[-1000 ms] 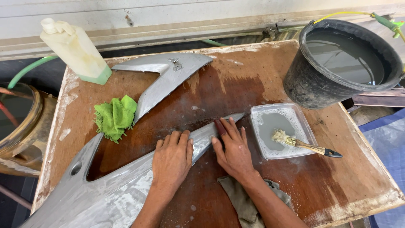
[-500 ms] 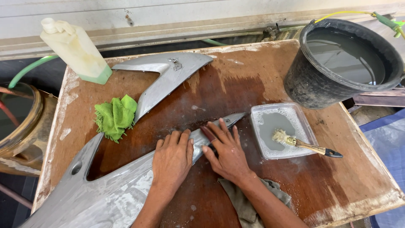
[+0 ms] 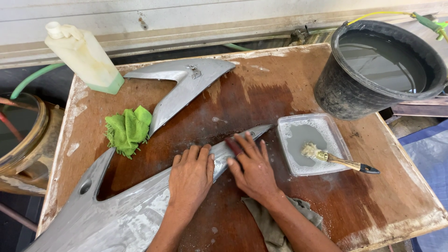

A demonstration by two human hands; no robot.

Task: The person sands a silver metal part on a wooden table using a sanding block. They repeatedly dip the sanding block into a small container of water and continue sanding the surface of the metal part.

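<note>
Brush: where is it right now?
In the head view the brush lies right of the right hand, bristles in the clear tray of grey liquid, handle over the tray's right edge, below the black bucket.

Wet, matt grey plastic panel is lying dull and scuffed on a worn, water-darkened wooden board, beside fuzzy green cloth, a clear plastic tray of foamy water, and a rough black plastic bucket upper right.
</note>
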